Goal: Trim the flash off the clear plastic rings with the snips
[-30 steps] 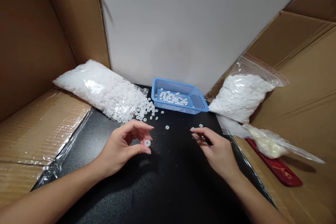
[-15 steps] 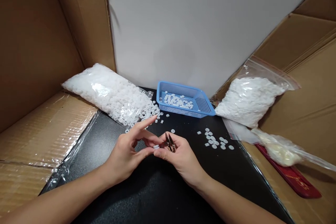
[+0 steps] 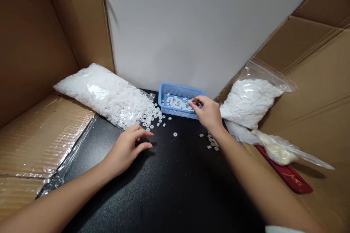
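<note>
My right hand (image 3: 210, 114) is over the right part of a blue plastic basket (image 3: 163, 91), its fingers closed around small dark thread snips (image 3: 197, 100). A white bit shows at its thumb and fingertip, too small to make out fully. Several small white plastic rings (image 3: 175, 102) lie inside the basket. My left hand (image 3: 126, 148) hovers over the black table with thumb and fingers apart, holding nothing. Just beyond it, loose white rings (image 3: 150, 116) spill from the mouth of a large clear bag (image 3: 95, 93).
A single ring (image 3: 175, 134) lies mid-table. More rings (image 3: 213, 142) sit partly hidden under my right forearm. At right are a zip bag of white pieces (image 3: 246, 98), a bag with yellowish content (image 3: 281, 153) and a red object (image 3: 292, 180). Cardboard walls (image 3: 322, 72) flank the table.
My hands have parted. The right one has moved forward and right to the basket with the snips; the left has drawn back leftward, and the white ring piece has left its fingers.
</note>
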`<action>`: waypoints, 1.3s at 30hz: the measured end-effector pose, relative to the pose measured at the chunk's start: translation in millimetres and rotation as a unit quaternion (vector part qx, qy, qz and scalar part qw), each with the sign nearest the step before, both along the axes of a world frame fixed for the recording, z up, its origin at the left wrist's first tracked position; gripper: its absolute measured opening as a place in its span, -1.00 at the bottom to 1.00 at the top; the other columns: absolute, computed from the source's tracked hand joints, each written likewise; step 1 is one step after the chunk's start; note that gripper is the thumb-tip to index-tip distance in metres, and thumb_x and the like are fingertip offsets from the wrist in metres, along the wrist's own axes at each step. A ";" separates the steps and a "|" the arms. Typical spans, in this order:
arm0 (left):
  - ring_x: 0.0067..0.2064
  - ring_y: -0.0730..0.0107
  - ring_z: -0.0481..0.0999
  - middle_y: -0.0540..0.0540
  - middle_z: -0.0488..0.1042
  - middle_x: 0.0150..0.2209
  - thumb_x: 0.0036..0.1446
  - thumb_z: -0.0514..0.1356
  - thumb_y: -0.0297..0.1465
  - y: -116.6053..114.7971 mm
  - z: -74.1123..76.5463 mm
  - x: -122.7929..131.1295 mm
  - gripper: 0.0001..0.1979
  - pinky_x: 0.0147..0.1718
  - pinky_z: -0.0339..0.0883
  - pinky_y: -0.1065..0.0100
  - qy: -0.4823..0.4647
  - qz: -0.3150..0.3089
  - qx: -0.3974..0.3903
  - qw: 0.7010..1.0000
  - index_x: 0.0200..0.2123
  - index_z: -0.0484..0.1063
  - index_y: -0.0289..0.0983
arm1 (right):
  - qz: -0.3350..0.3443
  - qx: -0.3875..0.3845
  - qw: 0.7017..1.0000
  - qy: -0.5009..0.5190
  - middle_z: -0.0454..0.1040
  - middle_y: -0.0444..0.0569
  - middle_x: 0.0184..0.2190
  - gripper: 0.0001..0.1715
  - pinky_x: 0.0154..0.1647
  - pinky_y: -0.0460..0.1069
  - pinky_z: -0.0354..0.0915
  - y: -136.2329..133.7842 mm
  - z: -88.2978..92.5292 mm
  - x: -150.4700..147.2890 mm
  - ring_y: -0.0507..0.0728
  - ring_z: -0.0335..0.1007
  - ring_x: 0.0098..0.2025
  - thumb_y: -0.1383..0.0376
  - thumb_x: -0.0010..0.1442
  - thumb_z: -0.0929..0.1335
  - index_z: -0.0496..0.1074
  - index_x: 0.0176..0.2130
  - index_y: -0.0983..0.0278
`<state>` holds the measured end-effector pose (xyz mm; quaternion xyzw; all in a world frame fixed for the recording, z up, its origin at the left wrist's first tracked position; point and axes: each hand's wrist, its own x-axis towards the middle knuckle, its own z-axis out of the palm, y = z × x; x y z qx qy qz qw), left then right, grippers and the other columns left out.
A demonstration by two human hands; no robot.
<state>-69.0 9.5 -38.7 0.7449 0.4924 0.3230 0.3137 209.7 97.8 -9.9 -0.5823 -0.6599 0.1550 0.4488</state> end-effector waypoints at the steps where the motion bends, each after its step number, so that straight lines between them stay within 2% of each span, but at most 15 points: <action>1: -0.24 0.26 0.48 -0.05 0.51 -0.26 0.11 0.35 -0.45 2.5 -3.5 -0.2 -0.82 -0.21 0.39 0.25 0.010 -0.005 -0.001 1.000 -0.18 0.62 -0.19 | -0.005 0.005 1.000 -0.021 0.43 -0.01 -0.43 -0.74 -0.22 0.07 0.25 9.2 -0.9 6.4 0.22 0.36 -0.30 0.12 0.12 0.45 0.46 -0.47 0.23; 3: -0.22 0.23 0.48 -0.05 0.48 -0.25 0.01 0.41 -0.49 5.7 -10.3 0.1 -0.74 -0.20 0.38 0.24 0.018 -0.012 -0.005 1.000 -0.17 0.63 -0.18 | 0.005 0.015 0.998 -0.056 0.46 0.02 -0.41 -0.75 -0.22 0.09 0.27 13.4 -7.6 10.9 0.25 0.40 -0.28 0.13 0.17 0.41 0.51 -0.44 0.22; 6: -0.20 0.21 0.48 -0.06 0.45 -0.25 -0.01 0.43 -0.51 7.4 -18.3 0.7 -0.72 -0.18 0.37 0.22 0.027 -0.019 -0.009 0.999 -0.18 0.65 -0.19 | 0.060 0.019 0.994 -0.085 0.52 0.06 -0.29 -0.73 -0.20 0.09 0.31 -9.0 -26.2 3.2 0.24 0.45 -0.23 0.13 0.28 0.34 0.55 -0.31 0.21; 10: -0.18 0.21 0.47 -0.06 0.43 -0.25 0.04 0.39 -0.53 8.2 -23.1 1.5 -0.82 -0.16 0.35 0.24 0.031 -0.027 -0.013 0.999 -0.26 0.65 -0.20 | 0.145 -0.033 0.984 -0.098 0.49 -0.04 -0.43 -0.72 -0.35 0.03 0.30 -47.1 -51.1 -8.5 0.17 0.44 -0.39 0.06 0.23 0.41 0.55 -0.36 0.18; 14: -0.23 0.26 0.46 -0.05 0.43 -0.28 0.06 0.38 -0.54 7.5 -20.3 3.0 -0.88 -0.25 0.30 0.31 0.028 -0.035 -0.020 0.999 -0.34 0.62 -0.22 | 0.156 -0.072 0.982 -0.073 0.45 -0.06 -0.43 -0.71 -0.40 0.01 0.27 -56.9 -61.9 -10.2 0.15 0.41 -0.41 0.02 0.20 0.43 0.56 -0.34 0.18; 18: -0.35 0.38 0.43 0.03 0.44 -0.37 0.07 0.37 -0.56 3.2 -12.7 5.3 -0.88 -0.38 0.23 0.40 0.007 -0.048 -0.030 0.998 -0.37 0.54 -0.24 | 0.164 -0.096 0.982 -0.016 0.51 -0.02 -0.34 -0.78 -0.34 0.01 0.28 -59.4 -58.5 -15.7 0.15 0.43 -0.33 0.12 0.21 0.40 0.54 -0.31 0.22; 22: -0.41 0.44 0.39 0.08 0.40 -0.47 0.03 0.39 -0.58 -1.5 -6.0 7.8 -0.85 -0.41 0.20 0.43 -0.022 -0.051 -0.037 0.998 -0.41 0.52 -0.25 | 0.196 -0.136 0.970 0.050 0.51 -0.09 -0.40 -0.80 -0.44 -0.04 0.21 -74.4 -49.9 -31.3 0.05 0.29 -0.47 0.19 0.20 0.39 0.55 -0.21 0.24; 28: -0.43 0.45 0.37 0.09 0.40 -0.49 -0.08 0.46 -0.53 -3.2 -1.6 11.4 -0.84 -0.43 0.18 0.43 -0.069 -0.039 -0.070 0.994 -0.45 0.56 -0.25 | 0.228 -0.190 0.944 0.143 0.44 -0.16 -0.48 -0.73 -0.51 -0.07 0.11 -92.6 -44.4 -52.0 -0.02 0.12 -0.54 0.13 0.08 0.51 0.54 -0.28 0.25; 31: -0.43 0.45 0.37 0.08 0.44 -0.51 -0.11 0.46 -0.53 -2.8 -1.0 12.9 -0.83 -0.41 0.19 0.42 -0.102 -0.032 -0.097 0.989 -0.49 0.54 -0.25 | 0.232 -0.205 0.934 0.178 0.43 -0.16 -0.48 -0.66 -0.49 -0.06 0.10 -94.7 -44.9 -55.4 -0.01 0.10 -0.51 0.07 0.02 0.55 0.51 -0.34 0.25; 35: -0.40 0.41 0.45 0.04 0.53 -0.48 -0.09 0.42 -0.51 -1.9 -2.9 14.7 -0.88 -0.37 0.26 0.40 -0.162 -0.029 -0.162 0.973 -0.47 0.54 -0.27 | 0.242 -0.221 0.921 0.211 0.46 -0.15 -0.44 -0.63 -0.48 -0.06 0.08 -95.8 -44.9 -55.7 -0.01 0.09 -0.50 0.07 0.01 0.57 0.48 -0.35 0.24; 39: -0.38 0.38 0.57 -0.01 0.62 -0.44 -0.10 0.42 -0.44 -0.7 -5.7 15.5 -0.84 -0.33 0.38 0.37 -0.235 -0.044 -0.249 0.939 -0.40 0.52 -0.27 | 0.260 -0.238 0.904 0.242 0.51 -0.13 -0.39 -0.64 -0.50 -0.07 0.07 -96.1 -42.8 -55.4 -0.03 0.08 -0.53 0.08 0.04 0.55 0.45 -0.33 0.24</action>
